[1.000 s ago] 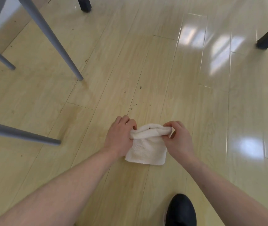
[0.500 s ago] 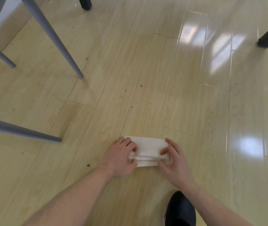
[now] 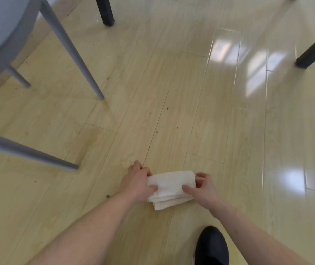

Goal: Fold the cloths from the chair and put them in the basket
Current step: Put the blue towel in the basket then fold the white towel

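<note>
Two hands pinch a folded white cloth (image 3: 170,185) on the floor (image 3: 229,131) — your left hand (image 3: 138,183) grips its left end, your right hand (image 3: 202,190) its right — near a grey chair (image 3: 3,41).

Change over the last second: the white cloth (image 3: 171,185), earlier a raised roll above one flat layer, now lies as a folded stack. The left hand (image 3: 138,181) and right hand (image 3: 202,187) have shifted to pinch its two ends, thumbs on top.
</note>
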Demonstrator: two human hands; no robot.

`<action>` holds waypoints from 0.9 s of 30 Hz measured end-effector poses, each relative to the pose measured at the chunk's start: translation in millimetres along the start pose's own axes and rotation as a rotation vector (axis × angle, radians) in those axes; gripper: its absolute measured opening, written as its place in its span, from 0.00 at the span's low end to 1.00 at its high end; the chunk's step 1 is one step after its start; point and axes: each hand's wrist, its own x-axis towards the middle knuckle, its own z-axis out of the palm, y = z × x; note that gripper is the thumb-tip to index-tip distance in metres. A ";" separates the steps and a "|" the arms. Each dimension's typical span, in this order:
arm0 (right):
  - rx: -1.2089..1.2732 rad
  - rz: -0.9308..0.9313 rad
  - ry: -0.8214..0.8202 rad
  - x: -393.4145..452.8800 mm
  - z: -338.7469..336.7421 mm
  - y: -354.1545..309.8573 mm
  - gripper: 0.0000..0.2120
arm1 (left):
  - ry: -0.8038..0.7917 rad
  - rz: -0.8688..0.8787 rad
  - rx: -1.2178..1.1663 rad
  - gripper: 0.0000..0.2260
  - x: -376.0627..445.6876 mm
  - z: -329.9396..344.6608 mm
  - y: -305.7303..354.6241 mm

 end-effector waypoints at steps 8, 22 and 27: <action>-0.104 -0.105 -0.101 -37.8 -11.1 -51.8 0.27 | -0.032 0.014 -0.051 0.09 -44.1 -55.7 4.3; 0.026 -0.602 -0.125 -247.7 -77.6 -295.8 0.18 | 0.212 0.246 -0.632 0.35 -206.2 -303.0 31.0; 0.232 -0.627 -0.282 -304.3 -63.7 -318.5 0.18 | 0.161 0.322 -1.216 0.29 -260.5 -302.8 16.8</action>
